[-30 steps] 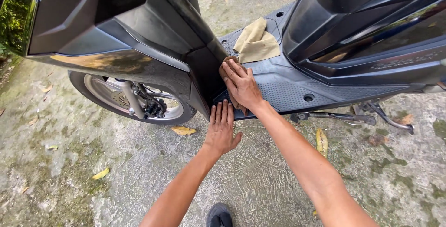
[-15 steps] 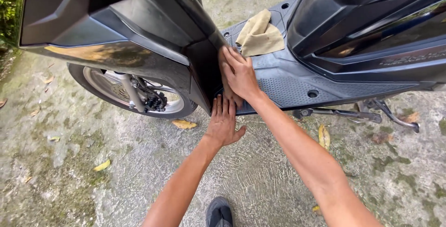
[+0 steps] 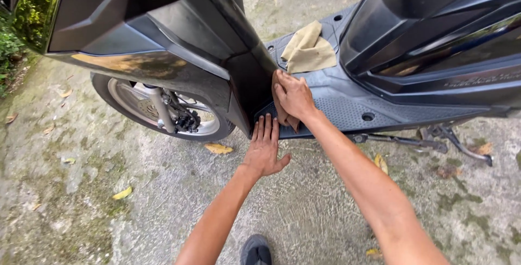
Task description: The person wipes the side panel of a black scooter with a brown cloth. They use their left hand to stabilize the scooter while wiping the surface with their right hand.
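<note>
Right hand (image 3: 293, 96): fingers together, pressing a small brownish cloth (image 3: 283, 117) flat against the scooter's inner leg-shield panel (image 3: 251, 88).
Left hand (image 3: 264, 148): open, fingers straight, palm on the footboard (image 3: 347, 110) edge, just below the right hand.
Folded tan rag (image 3: 308, 49): lies on the footboard, near and above the right hand, untouched.
Front wheel (image 3: 163, 110): left of both hands.

No packages, signs or screens show anywhere; the only marking is a faint strip of raised lettering moulded into the glossy black plastic side panel (image 3: 477, 80) under the scooter's seat, at the right edge, same black as the panel, too small to make out
</note>
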